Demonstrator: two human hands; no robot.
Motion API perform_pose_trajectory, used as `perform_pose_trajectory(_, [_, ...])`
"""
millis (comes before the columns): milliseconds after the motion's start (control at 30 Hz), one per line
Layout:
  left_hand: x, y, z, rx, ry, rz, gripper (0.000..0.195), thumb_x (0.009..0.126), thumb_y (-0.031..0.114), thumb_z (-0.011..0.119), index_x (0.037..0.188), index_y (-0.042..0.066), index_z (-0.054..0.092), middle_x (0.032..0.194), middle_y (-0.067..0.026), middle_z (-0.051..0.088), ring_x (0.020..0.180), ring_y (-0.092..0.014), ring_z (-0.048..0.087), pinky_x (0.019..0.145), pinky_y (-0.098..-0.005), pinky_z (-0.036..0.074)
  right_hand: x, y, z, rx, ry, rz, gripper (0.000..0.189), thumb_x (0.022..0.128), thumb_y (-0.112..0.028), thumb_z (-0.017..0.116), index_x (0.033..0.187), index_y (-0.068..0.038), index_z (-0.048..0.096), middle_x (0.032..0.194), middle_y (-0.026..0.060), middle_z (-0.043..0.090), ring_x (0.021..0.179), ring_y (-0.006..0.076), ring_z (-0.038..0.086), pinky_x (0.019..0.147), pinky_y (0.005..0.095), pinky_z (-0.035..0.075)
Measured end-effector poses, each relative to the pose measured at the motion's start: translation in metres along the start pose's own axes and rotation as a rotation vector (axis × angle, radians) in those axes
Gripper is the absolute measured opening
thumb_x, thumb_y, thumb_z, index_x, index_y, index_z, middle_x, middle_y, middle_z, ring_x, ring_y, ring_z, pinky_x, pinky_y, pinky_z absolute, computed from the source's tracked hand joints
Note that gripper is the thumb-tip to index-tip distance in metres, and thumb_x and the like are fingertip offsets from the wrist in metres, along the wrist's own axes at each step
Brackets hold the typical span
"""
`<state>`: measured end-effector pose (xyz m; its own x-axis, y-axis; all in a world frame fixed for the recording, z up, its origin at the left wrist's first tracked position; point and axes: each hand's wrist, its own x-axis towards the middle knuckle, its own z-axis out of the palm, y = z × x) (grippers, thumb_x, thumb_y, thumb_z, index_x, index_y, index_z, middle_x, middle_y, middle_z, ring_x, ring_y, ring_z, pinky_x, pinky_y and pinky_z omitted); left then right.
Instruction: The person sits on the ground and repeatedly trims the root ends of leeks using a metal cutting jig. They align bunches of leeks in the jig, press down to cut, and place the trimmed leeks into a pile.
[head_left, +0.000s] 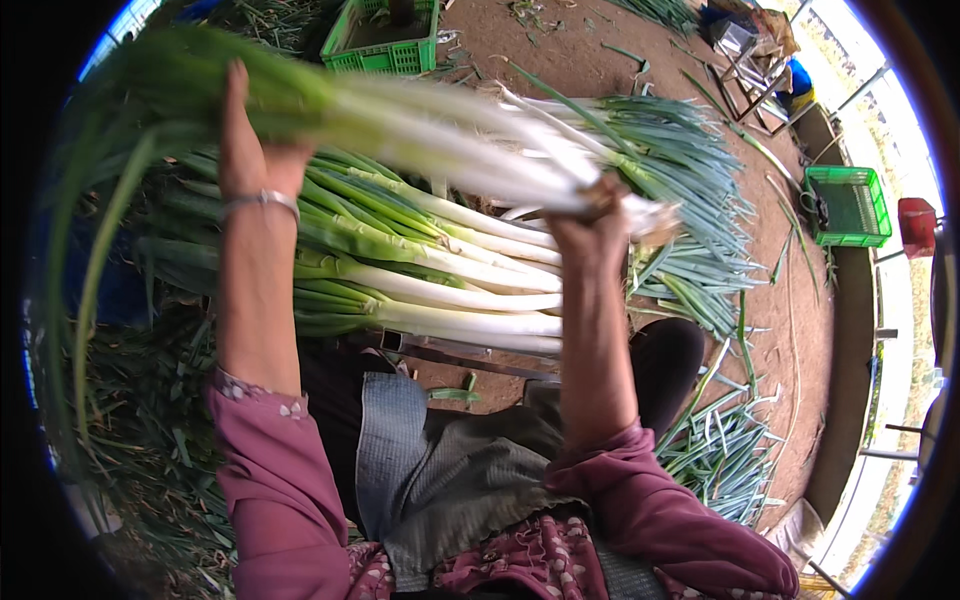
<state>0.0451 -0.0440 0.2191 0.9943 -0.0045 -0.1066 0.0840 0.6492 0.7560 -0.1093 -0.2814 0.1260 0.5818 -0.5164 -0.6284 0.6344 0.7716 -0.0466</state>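
Up over the bench, a bundle of long green onions is raised between my two hands, blurred by motion. My left hand holds it at the green leaf part, thumb upright against the leaves. Fingers of my right hand are closed around the white root end, and some roots stick out to the right of the fist. Long leaves droop from the bundle on the far left. Below it, more trimmed onions lie side by side, white ends to the right, on a metal-framed bench before my lap.
Behind and to the right, untrimmed onions with blue-green leaves lie on the soil. Green plastic crates stand at the back and by the right wall, near a red container. Leaf waste covers the left ground; more leaves lie right.
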Motion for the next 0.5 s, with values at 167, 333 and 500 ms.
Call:
perform_pose_trajectory(167, [-0.016, -0.049, -0.133, 0.336, 0.112, -0.153, 0.065, 0.086, 0.039, 0.073, 0.139, 0.011, 0.047, 0.144, -0.0125, 0.044, 0.134, -0.029, 0.040, 0.112, -0.0507, 0.032, 0.063, 0.029, -0.122, -0.036, 0.219, 0.138, 0.013, 0.093, -0.018, 0.054, 0.100, -0.008, 0.060, 0.101, 0.0102, 0.063, 0.103, 0.0278, 0.060, 0.104, 0.0522, 0.045])
perform_pose_trajectory(333, [-0.085, -0.053, -0.094, 1.371, -0.365, 0.552, 0.066, 0.098, 0.032, 0.058, 0.151, 0.003, 0.029, 0.149, -0.0200, 0.037, 0.141, -0.033, 0.030, 0.116, -0.0435, 0.024, 0.079, 0.003, -0.139, -0.047, 0.254, 0.128, 0.021, 0.092, -0.022, 0.056, 0.103, -0.004, 0.059, 0.108, 0.0134, 0.064, 0.109, 0.0329, 0.058, 0.106, 0.0542, 0.042])
perform_pose_trajectory(500, [-0.059, -0.041, -0.045, 2.245, -0.708, 0.611, 0.054, 0.098, 0.049, 0.050, 0.120, 0.001, 0.063, 0.105, -0.0138, 0.064, 0.083, -0.029, 0.064, 0.081, -0.0446, 0.047, 0.084, -0.010, -0.158, -0.022, 0.257, 0.070, 0.016, 0.093, -0.020, 0.058, 0.101, -0.006, 0.057, 0.106, 0.0123, 0.063, 0.105, 0.0306, 0.059, 0.099, 0.0555, 0.047])
